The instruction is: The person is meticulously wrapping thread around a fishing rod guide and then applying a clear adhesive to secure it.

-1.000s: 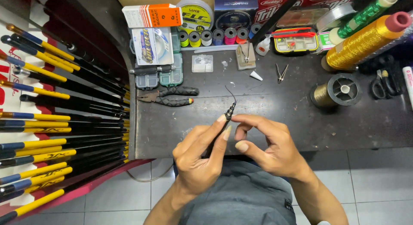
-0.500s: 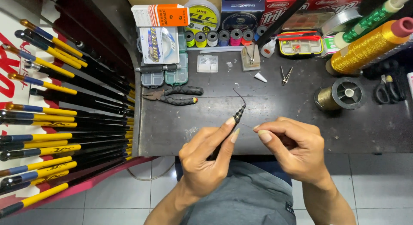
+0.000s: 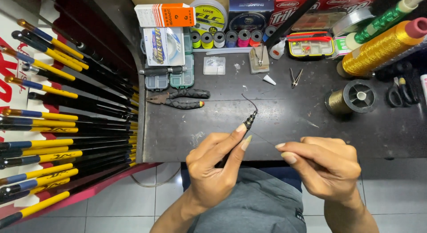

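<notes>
My left hand (image 3: 213, 164) pinches the thin dark tip of a fishing rod (image 3: 249, 120) between thumb and forefinger, holding it over the front of the dark workbench (image 3: 284, 121). A short curved black cord sticks up from the tip. My right hand (image 3: 322, 164) is a little to the right, thumb and forefinger pinched on a very fine thread that runs toward the rod tip. The rest of the rod is hidden behind my left hand.
Black-handled pliers (image 3: 178, 98) lie at the bench's left. Small tackle boxes (image 3: 171, 59), a row of thread spools (image 3: 231, 38), a gold thread cone (image 3: 382, 46) and a gold wire spool (image 3: 351, 98) stand at the back. A rack of yellow-and-black rods (image 3: 66, 135) fills the left.
My hands have drawn apart: the right hand moved right and slightly down, pulling the thread away from the rod tip. The left hand stays on the tip.
</notes>
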